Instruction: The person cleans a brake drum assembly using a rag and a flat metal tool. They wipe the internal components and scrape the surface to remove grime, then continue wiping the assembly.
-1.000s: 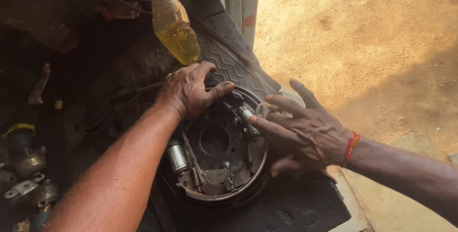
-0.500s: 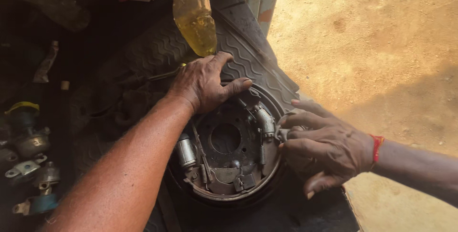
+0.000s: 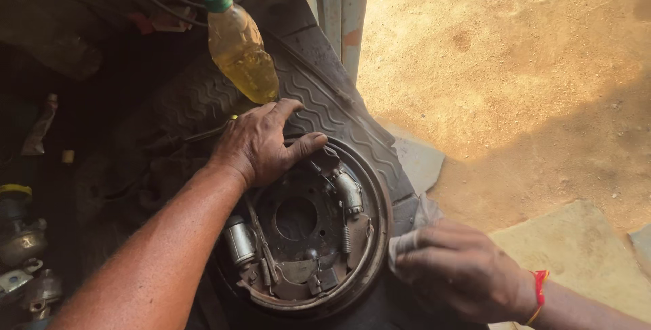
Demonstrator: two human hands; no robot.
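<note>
Left hand (image 3: 261,143): centre of frame, palm down, fingers spread and flat; it grips nothing. Thumb lies across the upper rim of the brake backing plate, fingers reach onto the ribbed rubber mat (image 3: 339,109) above it.
Right hand (image 3: 458,269): lower right of frame, fingers curled around a pale cloth (image 3: 415,229) bunched under the palm, just beside the plate's right rim; red thread bracelet (image 3: 539,289) at the wrist.
Brake backing plate (image 3: 305,225): round, greasy, lower centre of frame, lying face up on the dark mat; central hole bare.
Plate fittings: brake shoe (image 3: 357,231) on the right side, spring (image 3: 346,238) beside it, wheel cylinder (image 3: 239,240) at the left edge.
Bottle (image 3: 239,45): clear plastic, green cap, yellow liquid, upper centre-left, tilted, apart from both hands.
Ground (image 3: 529,86): sandy, sunlit, right half of frame.
</note>
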